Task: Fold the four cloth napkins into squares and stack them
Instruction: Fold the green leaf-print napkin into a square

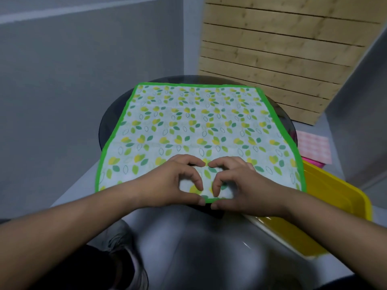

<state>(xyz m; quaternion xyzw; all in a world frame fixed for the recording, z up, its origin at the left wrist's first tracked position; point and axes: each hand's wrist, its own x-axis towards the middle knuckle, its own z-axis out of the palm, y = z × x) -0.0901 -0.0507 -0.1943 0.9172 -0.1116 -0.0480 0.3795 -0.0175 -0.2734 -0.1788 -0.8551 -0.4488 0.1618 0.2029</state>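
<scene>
A green-edged napkin lies flat, not yet folded, on the round desk, its near hem pinched in the curled fingers of the left hand and right hand; a pink cloth beside it may be another napkin.

A plain indoor room, more home-like than a shop or workshop. Bare grey painted walls meet in a corner, and a pale pine slatted panel stands against them. A small round dark glass desk carries a leaf-print cloth napkin. A yellow plastic tub sits beside it, near a pink checked cloth.
</scene>
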